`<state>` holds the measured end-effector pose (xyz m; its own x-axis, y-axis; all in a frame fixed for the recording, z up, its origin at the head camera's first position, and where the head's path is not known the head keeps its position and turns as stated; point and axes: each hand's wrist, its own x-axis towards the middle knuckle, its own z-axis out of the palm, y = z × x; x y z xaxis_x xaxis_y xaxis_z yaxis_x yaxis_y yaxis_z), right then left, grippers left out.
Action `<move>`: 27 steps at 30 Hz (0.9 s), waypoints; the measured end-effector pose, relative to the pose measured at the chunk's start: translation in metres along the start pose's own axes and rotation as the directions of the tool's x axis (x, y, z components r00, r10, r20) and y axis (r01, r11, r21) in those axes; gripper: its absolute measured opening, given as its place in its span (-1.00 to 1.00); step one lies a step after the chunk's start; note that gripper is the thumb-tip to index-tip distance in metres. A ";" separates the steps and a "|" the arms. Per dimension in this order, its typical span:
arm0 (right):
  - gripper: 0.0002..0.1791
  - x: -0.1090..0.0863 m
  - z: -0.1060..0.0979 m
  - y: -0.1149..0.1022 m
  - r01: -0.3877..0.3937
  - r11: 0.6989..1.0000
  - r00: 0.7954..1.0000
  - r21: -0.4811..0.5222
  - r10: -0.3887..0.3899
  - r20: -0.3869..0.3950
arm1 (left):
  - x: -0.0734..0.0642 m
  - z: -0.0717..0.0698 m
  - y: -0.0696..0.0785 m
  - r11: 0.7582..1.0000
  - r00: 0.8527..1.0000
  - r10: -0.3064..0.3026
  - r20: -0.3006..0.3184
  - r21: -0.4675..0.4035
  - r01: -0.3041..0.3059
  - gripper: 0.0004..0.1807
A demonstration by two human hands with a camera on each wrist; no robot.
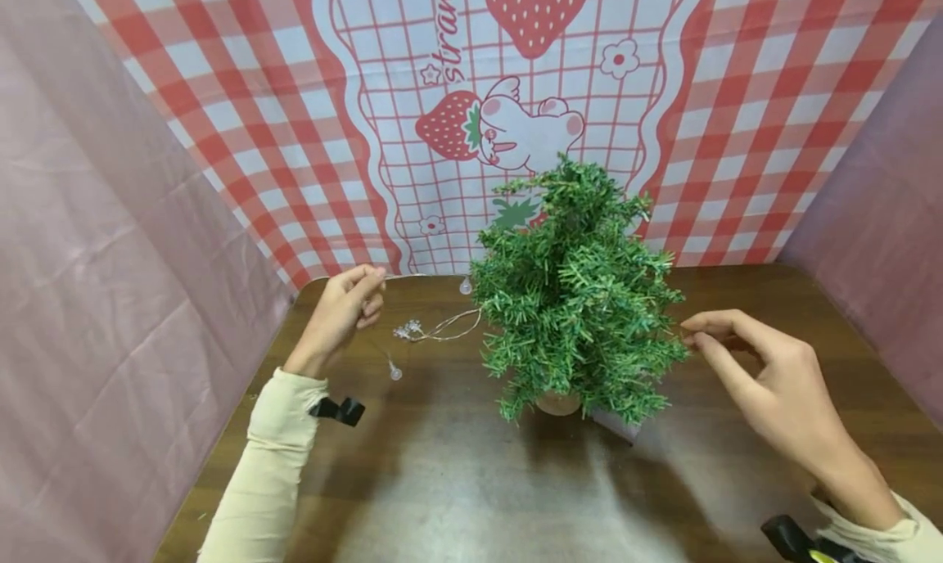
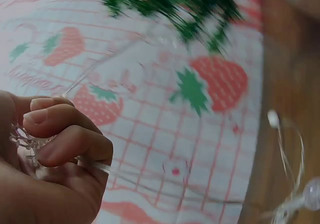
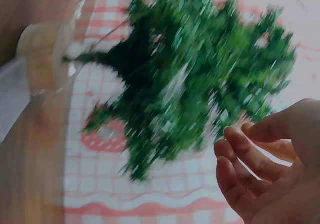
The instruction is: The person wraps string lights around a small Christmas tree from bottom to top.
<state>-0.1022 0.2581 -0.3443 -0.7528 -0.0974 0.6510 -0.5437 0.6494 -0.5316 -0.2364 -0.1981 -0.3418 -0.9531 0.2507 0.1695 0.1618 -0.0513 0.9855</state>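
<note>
My left hand (image 1: 346,301) is at the left of the table, its fingers curled round a string of lights. In the left wrist view, clear bulbs (image 2: 31,146) lie in its palm, and thin wire (image 2: 145,184) runs out from the fingers. A small artificial Christmas tree (image 1: 582,301) stands on a round wooden base (image 1: 557,403). At the tree's right edge is my right hand (image 1: 781,383), thumb and forefinger close together by the branch tips. Whether they pinch a branch cannot be told. Behind the tree, part of the string is hidden.
A loose wire loop with clear lights (image 1: 408,329) lies left of the tree. One round bulb (image 1: 395,372) hangs near the left hand; another (image 1: 466,286) is by the table's back edge. A checked strawberry cloth (image 1: 295,96) covers the back, with pink curtains (image 1: 110,260) at the sides.
</note>
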 end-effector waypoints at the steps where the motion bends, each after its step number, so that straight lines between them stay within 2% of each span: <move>1: -0.67 -0.001 0.002 -0.006 0.026 1.000 1.000 -0.016 -0.026 -0.014 | -0.001 0.000 0.000 0.998 1.000 -0.011 0.009 -0.066 0.012 -0.75; 3: -0.66 -0.003 0.006 -0.018 0.072 0.997 0.997 -0.040 -0.073 -0.033 | -0.005 0.002 0.002 0.986 0.999 -0.027 0.031 -0.165 0.032 -0.76; 6: -0.74 -0.006 0.015 -0.036 0.136 0.989 0.987 -0.061 -0.140 -0.076 | -0.011 0.005 0.003 0.963 0.997 -0.014 0.078 -0.269 0.034 -0.79; 9: -0.83 -0.006 0.029 -0.055 0.204 0.972 0.962 -0.115 -0.221 -0.160 | -0.018 0.012 0.002 0.950 0.995 0.008 0.098 -0.312 0.023 -0.79; 12: -0.70 -0.005 0.044 -0.076 0.262 0.949 0.929 -0.174 -0.297 -0.221 | -0.023 0.021 0.001 0.946 0.995 0.026 0.095 -0.323 0.006 -0.80; 14: -0.67 -0.004 0.055 -0.091 0.303 0.937 0.915 -0.172 -0.337 -0.221 | -0.026 0.027 0.000 0.945 0.995 0.034 0.094 -0.327 -0.002 -0.81; 16: -0.69 -0.003 0.067 -0.104 0.342 0.930 0.913 -0.134 -0.363 -0.187 | -0.029 0.032 -0.001 0.942 0.994 0.048 0.099 -0.335 -0.012 -0.81; 19: -0.75 -0.002 0.084 -0.119 0.342 0.939 0.933 -0.043 -0.345 -0.099 | -0.032 0.037 0.000 0.943 0.990 0.073 0.118 -0.331 -0.030 -0.80; 23: -0.74 0.001 0.108 -0.130 0.236 0.969 0.970 0.069 -0.240 0.045 | -0.034 0.043 0.006 0.955 0.986 0.087 0.145 -0.294 -0.041 -0.83; 25: -0.67 0.003 0.121 -0.131 0.178 0.980 0.974 0.094 -0.189 0.122 | -0.036 0.046 0.009 0.959 0.983 0.092 0.158 -0.279 -0.045 -0.82; 27: -0.61 0.005 0.135 -0.131 0.144 0.984 0.969 0.106 -0.162 0.187 | -0.037 0.048 0.011 0.960 0.981 0.098 0.166 -0.275 -0.049 -0.81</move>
<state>-0.0846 0.0707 -0.3450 -0.7105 -0.3405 0.6159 -0.6829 0.5451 -0.4863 -0.1872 -0.1615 -0.3369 -0.8771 0.4011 0.2643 0.1321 -0.3276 0.9355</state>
